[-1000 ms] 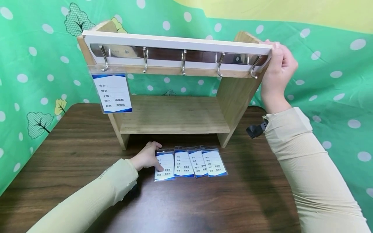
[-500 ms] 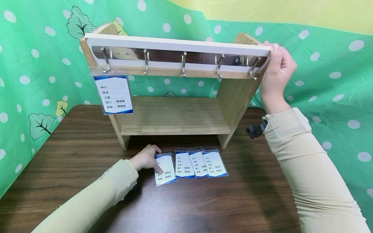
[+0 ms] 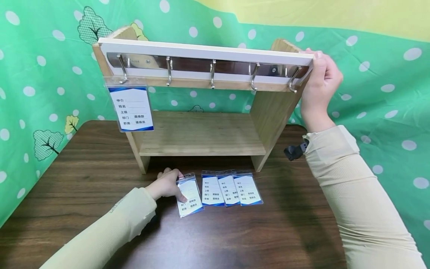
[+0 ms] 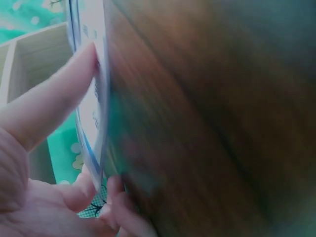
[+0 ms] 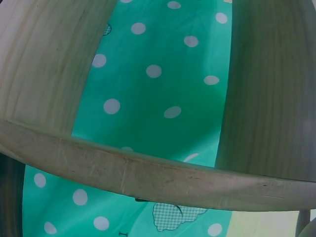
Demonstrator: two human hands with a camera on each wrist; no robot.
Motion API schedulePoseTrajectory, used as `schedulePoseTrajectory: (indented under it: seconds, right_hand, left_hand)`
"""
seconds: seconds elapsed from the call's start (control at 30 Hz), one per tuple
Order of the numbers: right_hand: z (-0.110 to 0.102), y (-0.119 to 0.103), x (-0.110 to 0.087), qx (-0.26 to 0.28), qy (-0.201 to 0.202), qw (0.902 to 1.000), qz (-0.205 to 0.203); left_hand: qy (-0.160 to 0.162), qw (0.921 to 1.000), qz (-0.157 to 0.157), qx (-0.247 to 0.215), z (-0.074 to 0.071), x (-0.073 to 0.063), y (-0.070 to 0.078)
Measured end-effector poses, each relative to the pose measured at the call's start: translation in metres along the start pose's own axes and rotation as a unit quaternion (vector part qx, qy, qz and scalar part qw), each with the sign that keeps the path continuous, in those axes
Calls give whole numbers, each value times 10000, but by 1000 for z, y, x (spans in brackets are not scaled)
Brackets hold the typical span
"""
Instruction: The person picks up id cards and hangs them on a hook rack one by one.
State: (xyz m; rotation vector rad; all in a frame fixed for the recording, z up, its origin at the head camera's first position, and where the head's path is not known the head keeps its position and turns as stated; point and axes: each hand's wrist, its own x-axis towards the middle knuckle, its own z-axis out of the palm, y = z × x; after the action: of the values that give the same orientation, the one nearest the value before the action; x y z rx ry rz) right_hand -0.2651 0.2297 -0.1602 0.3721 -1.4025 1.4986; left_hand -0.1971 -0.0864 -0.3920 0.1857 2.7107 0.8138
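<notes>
My left hand (image 3: 165, 185) pinches the edge of a clear-sleeved name badge (image 3: 190, 193) in front of the rack, thumb on its printed face. In the left wrist view, the badge (image 4: 91, 116) is seen nearly edge-on with fingers behind it. To its right, three more badges (image 3: 211, 189) lie side by side on the table, partly overlapping. My right hand (image 3: 320, 84) grips the upper right corner of the wooden rack (image 3: 268, 116), at the end of its white hook rail (image 3: 201, 48). Another badge (image 3: 132, 109) hangs from the leftmost hook (image 3: 122, 69).
Several metal hooks line the rail, and the ones right of the hung badge carry nothing. The rack's lower shelf (image 3: 201, 132) sits above the dark wood table (image 3: 235, 239). Behind stands a green dotted cloth (image 3: 369, 97). A small black device (image 3: 294, 151) is at my right sleeve.
The pinched badge has slid slightly toward me, away from the row, and turned a little, its top edge now tilted. My right hand stays on the rack's corner.
</notes>
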Motion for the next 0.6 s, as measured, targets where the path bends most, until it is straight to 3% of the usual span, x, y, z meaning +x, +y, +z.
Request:
schedulePoseTrajectory:
  seconds: [0.23,0.43,0.6]
  right_hand:
    - [2,0,1,5,31,10000,15]
    - [5,-7,-3,-15,0,10000,-19]
    - [3,-6,-3,27,63,10000,38]
  left_hand:
    - [394,9951,206,-887,-2,1,-11]
    - [873,9745,478,-2009,-9,-5,-14]
    - [1206,9619,802,-2320,-16,-10,-10]
